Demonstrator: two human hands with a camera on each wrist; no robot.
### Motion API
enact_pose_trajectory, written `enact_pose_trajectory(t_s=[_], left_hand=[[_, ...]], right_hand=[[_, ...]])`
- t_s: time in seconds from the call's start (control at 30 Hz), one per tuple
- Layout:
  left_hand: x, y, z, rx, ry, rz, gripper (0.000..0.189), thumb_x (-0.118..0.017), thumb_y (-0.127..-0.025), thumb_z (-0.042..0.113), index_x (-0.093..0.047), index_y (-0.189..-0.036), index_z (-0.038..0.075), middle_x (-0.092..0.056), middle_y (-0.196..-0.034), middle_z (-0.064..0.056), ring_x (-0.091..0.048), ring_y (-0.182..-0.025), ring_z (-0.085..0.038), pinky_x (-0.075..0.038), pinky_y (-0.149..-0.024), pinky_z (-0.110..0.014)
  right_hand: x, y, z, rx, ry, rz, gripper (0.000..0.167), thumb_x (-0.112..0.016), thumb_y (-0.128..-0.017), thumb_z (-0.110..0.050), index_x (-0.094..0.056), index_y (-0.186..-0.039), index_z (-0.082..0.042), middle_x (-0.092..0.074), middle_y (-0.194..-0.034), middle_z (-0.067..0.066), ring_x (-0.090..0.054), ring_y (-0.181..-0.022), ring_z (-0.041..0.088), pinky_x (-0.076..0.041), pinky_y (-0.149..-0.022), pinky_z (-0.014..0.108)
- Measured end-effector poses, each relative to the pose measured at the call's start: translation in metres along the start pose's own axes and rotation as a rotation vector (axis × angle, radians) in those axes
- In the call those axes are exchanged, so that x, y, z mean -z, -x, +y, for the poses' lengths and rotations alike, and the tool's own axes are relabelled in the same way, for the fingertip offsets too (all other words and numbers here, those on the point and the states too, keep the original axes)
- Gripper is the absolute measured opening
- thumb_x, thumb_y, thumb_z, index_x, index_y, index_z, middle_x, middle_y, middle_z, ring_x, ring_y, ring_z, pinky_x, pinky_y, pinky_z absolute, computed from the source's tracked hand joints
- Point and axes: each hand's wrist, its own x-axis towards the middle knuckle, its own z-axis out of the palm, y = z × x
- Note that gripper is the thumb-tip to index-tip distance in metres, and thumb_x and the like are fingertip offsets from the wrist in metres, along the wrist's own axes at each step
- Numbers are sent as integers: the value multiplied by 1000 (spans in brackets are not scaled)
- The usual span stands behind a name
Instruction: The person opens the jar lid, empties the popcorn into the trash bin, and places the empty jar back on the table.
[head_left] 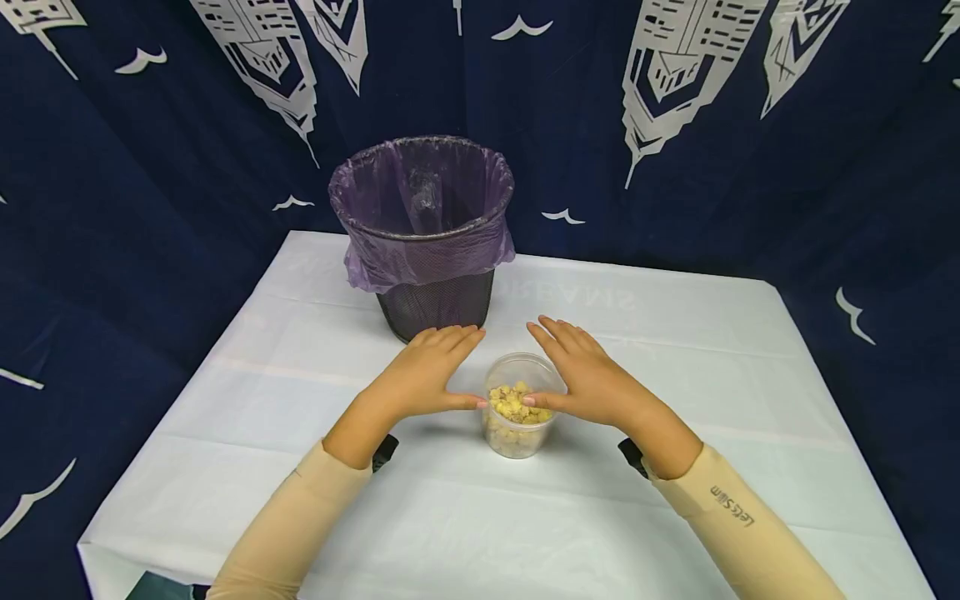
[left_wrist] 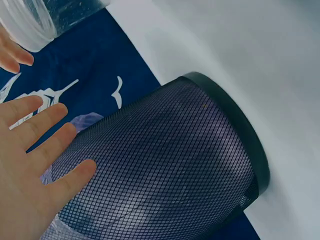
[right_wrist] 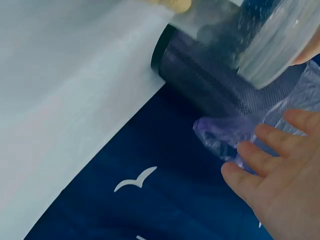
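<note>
A round clear plastic tub (head_left: 514,444) stands upright on the white-covered table, partly filled with yellow lumpy pieces that look like popcorn (head_left: 510,403). My left hand (head_left: 423,375) is at the tub's left, fingers extended forward, thumb tip right at the rim. On the other side is my right hand (head_left: 588,379), its fingers also stretched out and its thumb overlapping the tub's opening in the head view. Both palms face inward. The wrist views show spread fingers with nothing between them, and the tub's rim (left_wrist: 42,30) close to the left thumb.
Just beyond the hands stands a black mesh waste bin (head_left: 438,304), lined with a purple plastic bag (head_left: 420,262) folded over its rim. A dark blue curtain (head_left: 570,167) with white prints hangs behind the table (head_left: 675,333). Something dark green (head_left: 159,587) shows at the front left corner.
</note>
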Motion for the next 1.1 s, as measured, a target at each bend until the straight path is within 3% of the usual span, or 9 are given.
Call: enact_pose_trajectory(t_s=[0.23, 0.53, 0.8, 0.97, 1.1], left_hand=[[-10, 3, 2, -4, 9, -4, 92, -52, -71, 69, -35, -137, 7, -41, -135, -8, -37, -122, -23, -28, -98, -42], [-20, 5, 6, 3, -4, -43, 92, -49, -71, 71, -37, -136, 7, -43, -134, -5, -38, -121, -21, -29, -97, -41], [-23, 6, 6, 7, 11, -44, 92, -50, -72, 70, -36, -136, 7, -42, -134, -6, -37, -123, -21, -28, -99, -39], [-26, 8, 9, -8, 63, -13, 93, -55, -70, 67, -34, -137, 7, -38, -137, -7, -33, -126, -22, -26, -101, -40], [-28, 6, 13, -37, 100, 47, 100, -56, -66, 70, -30, -139, 7, -35, -139, -7, -30, -127, -21, -24, -102, -38]], right_hand=[[-11, -6, -11, 41, -8, -32, 100, -47, -72, -72, -18, -143, -7, -20, -145, 15, -19, -130, 33, -17, -102, 49], [-18, -11, -20, 7, 26, -71, 109, -60, -61, -71, -26, -140, -4, -35, -132, 22, -31, -122, 38, -27, -97, 51], [-13, -12, -23, 0, 34, -76, 105, -72, -61, -54, -27, -139, -1, -42, -122, 18, -43, -108, 33, -39, -89, 44], [-9, -9, -22, -49, -29, -52, 105, -75, -58, -47, -25, -140, -5, -37, -125, 18, -40, -111, 33, -44, -81, 43], [-6, -7, -20, -31, -83, 12, 102, -75, -57, -43, -27, -137, -5, -36, -124, 16, -39, -111, 31, -44, -81, 43]])
